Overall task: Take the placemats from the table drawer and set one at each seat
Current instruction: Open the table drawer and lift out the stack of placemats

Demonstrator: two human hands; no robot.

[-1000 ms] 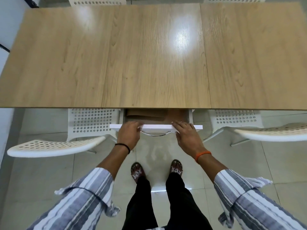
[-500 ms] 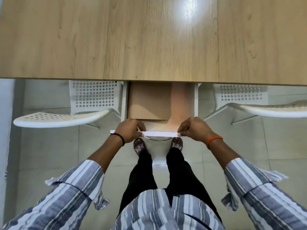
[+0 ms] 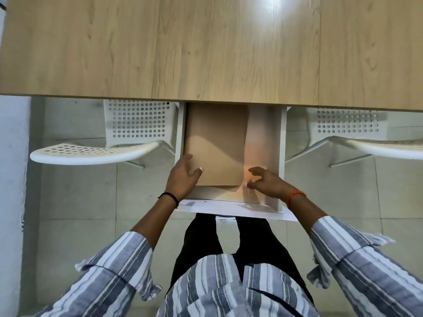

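The white drawer [image 3: 282, 156] stands pulled out from under the wooden table [image 3: 206, 49]. Tan placemats [image 3: 217, 143] lie flat in its left part, their count hidden in the pile. My left hand [image 3: 183, 177] rests on the near left corner of the placemats, thumb on top. My right hand [image 3: 265, 181] hovers inside the drawer just right of the placemats' near right corner, fingers spread and loosely bent, holding nothing.
A white perforated chair [image 3: 103, 149] stands left of the drawer and another chair [image 3: 370, 145] to the right, both tucked partly under the table. The drawer's white front panel [image 3: 229, 210] is against my legs. Pale floor tiles lie below.
The drawer came out further. Both hands let go of the front panel and moved into the drawer, the left onto the placemats, the right beside them.
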